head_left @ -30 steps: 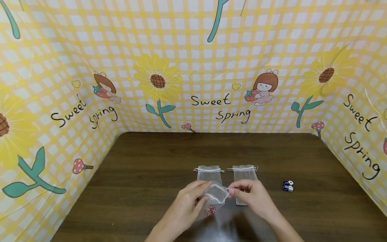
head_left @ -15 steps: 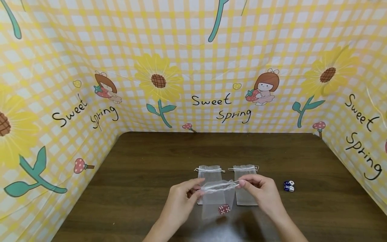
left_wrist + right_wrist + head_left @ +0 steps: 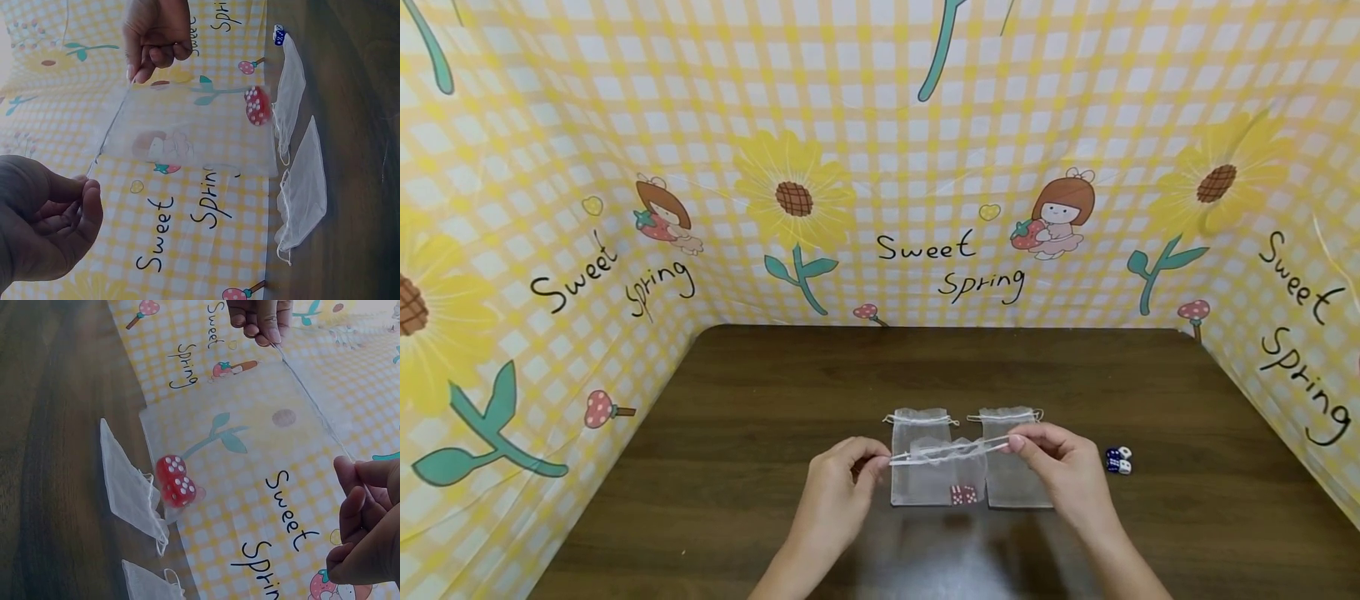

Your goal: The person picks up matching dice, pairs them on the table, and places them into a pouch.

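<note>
A sheer white drawstring bag [image 3: 936, 477] hangs between my hands, above the table. Red dice with white spots [image 3: 176, 481] sit in its bottom corner, on the right-hand side in the head view. My left hand [image 3: 841, 492] pinches one end of the white drawstring [image 3: 112, 128] between thumb and fingertips. At the opposite end, the right hand [image 3: 1067, 475] pinches the cord the same way. Stretched between them, the cord runs nearly straight, and the bag's mouth is gathered narrow along it.
Two more white mesh bags lie flat on the dark wooden table [image 3: 775, 392]: a left one [image 3: 917, 427] partly behind the held bag, and a right one [image 3: 1011, 479]. Blue and white dice [image 3: 1118, 460] lie to their right. Yellow checked cloth [image 3: 910, 167] encloses the table's back and sides.
The hands have moved apart, drawing the cord outward. The bag's mouth went from wide and rounded to a narrow line, and the bag with its red dice has shifted right and upward.
</note>
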The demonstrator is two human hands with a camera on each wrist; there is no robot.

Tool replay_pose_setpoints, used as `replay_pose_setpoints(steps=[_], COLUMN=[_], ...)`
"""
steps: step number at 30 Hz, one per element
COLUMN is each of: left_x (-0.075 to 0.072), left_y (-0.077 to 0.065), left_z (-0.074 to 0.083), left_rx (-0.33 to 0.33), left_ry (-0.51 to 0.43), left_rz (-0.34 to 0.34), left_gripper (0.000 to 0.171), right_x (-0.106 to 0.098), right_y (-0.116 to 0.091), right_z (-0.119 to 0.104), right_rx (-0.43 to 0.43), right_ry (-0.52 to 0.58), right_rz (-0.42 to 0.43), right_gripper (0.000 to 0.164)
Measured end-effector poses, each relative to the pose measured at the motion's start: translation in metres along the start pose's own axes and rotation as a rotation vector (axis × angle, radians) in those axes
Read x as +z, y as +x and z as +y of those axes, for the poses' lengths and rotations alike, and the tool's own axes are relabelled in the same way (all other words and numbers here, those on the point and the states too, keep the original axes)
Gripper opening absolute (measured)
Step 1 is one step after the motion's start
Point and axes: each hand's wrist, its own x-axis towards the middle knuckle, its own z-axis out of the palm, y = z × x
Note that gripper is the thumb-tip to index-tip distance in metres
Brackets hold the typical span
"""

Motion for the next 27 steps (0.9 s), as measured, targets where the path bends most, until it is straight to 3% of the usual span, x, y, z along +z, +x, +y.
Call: replay_pose_setpoints(steps=[7, 12, 18, 27], left_x=[-0.005, -0.006, -0.010, -0.014], left_y=[0.001, 0.001, 0.001, 0.002], left_z=[0.003, 0.001, 0.000, -0.002], left_rx=[-0.113, -0.131, -0.143, -0.151], left_ry=[-0.066, -0.077, -0.063, -0.049], left_rz=[0.001, 0.008, 0.023, 0.072], left_gripper=[0.009, 0.008, 0.008, 0.006], right_x=[-0.002, -0.002, -0.003, -0.006], right_y=[0.001, 0.003, 0.004, 0.005], right_z=[-0.001, 0.000, 0.001, 0.002], right_rx=[0.080, 0.131, 0.141, 0.163], right_ry=[0.060, 0.176, 0.303, 0.425], right_rz=[0.072, 0.112, 0.176, 0.261], right_gripper=[0.008, 0.004, 0.010, 0.012])
